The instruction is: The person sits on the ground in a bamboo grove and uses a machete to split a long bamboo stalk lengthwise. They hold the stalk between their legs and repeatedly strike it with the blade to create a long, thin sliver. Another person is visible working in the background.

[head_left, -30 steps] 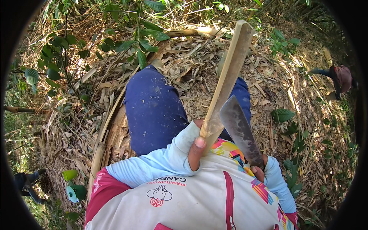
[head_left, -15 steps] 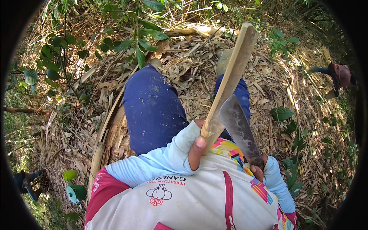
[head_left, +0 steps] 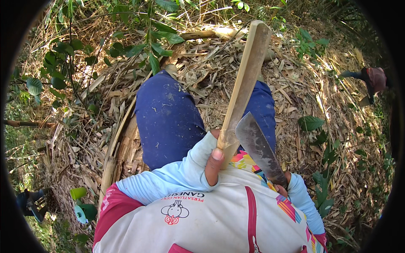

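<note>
Tan stick (head_left: 246,80), mottled grey machete blade (head_left: 258,145), pale-specked navy trousers (head_left: 166,120)

From my remote station, I read these surfaces, with clock positions taken from the centre of the head view.

At 1 o'clock, I see the wooden piece (head_left: 249,67): matt, broad face fairly smooth, edge paler. At 4 o'clock, the machete (head_left: 258,145) has a dark metal blade, dull and mottled. At 9 o'clock, I note the trousers (head_left: 168,120): matt navy cloth, specked with debris. At 7 o'clock, the sleeve (head_left: 162,183) is soft, creased cloth; at 6, the shirt (head_left: 202,230) is matt printed cloth. At 8 o'clock, I class the lime-green cup (head_left: 78,193) as smooth, plastic-looking. At 2 o'clock, the leaf litter (head_left: 297,86) appears dry, papery and rough.
</note>
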{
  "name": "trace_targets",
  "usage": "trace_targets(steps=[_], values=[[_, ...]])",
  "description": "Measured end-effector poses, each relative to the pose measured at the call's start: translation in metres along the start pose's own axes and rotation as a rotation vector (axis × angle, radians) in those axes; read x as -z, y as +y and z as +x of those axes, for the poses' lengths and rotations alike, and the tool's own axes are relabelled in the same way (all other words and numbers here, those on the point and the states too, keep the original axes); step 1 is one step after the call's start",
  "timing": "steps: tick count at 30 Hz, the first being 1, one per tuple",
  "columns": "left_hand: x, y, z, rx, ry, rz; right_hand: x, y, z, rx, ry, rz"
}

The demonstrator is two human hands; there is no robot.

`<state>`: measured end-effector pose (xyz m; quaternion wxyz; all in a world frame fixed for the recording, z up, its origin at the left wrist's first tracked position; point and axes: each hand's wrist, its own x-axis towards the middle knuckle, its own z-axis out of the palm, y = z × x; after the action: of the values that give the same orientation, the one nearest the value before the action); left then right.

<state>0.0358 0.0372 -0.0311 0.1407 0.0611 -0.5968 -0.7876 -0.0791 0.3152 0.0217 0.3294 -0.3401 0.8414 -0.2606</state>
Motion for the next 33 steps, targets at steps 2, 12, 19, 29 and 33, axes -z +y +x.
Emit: trace_targets(steps=[2,12,19,29,33], values=[[-0.001,0.002,0.0,-0.001,0.007,0.009,0.002,-0.004,0.001,0.042,0.02,-0.015],[-0.003,0.011,0.002,0.083,0.002,0.005,0.006,-0.009,0.002,-0.007,0.011,0.059],[-0.005,-0.002,-0.003,0.009,0.065,-0.007,0.001,0.006,-0.001,0.002,-0.053,0.064],[-0.006,0.002,-0.002,0.062,0.158,-0.044,0.006,-0.004,0.005,-0.022,-0.06,0.308],[-0.001,0.005,0.001,0.117,0.098,-0.057,0.004,0.001,0.003,-0.182,-0.034,0.51]])
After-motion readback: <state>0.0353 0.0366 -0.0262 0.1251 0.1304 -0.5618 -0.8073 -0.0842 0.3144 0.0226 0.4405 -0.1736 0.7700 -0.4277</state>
